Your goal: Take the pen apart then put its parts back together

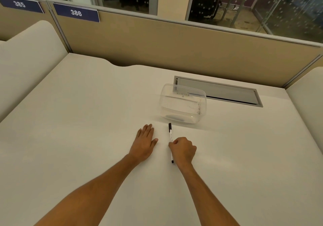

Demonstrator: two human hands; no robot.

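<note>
A slim white pen (170,134) with a black cap at its far end and a black tip at its near end lies lengthwise on the white desk (87,120). My right hand (183,149) is curled over the pen's middle, fingers closed on the barrel, which still rests on the desk. The pen is in one piece, cap on. My left hand (145,142) lies flat on the desk, palm down, fingers together, a short way left of the pen and not touching it.
A clear plastic container (183,103) lies tipped on its side just beyond the pen. Behind it a grey cable hatch (227,92) is set into the desk. Beige partitions bound the desk at the back and both sides.
</note>
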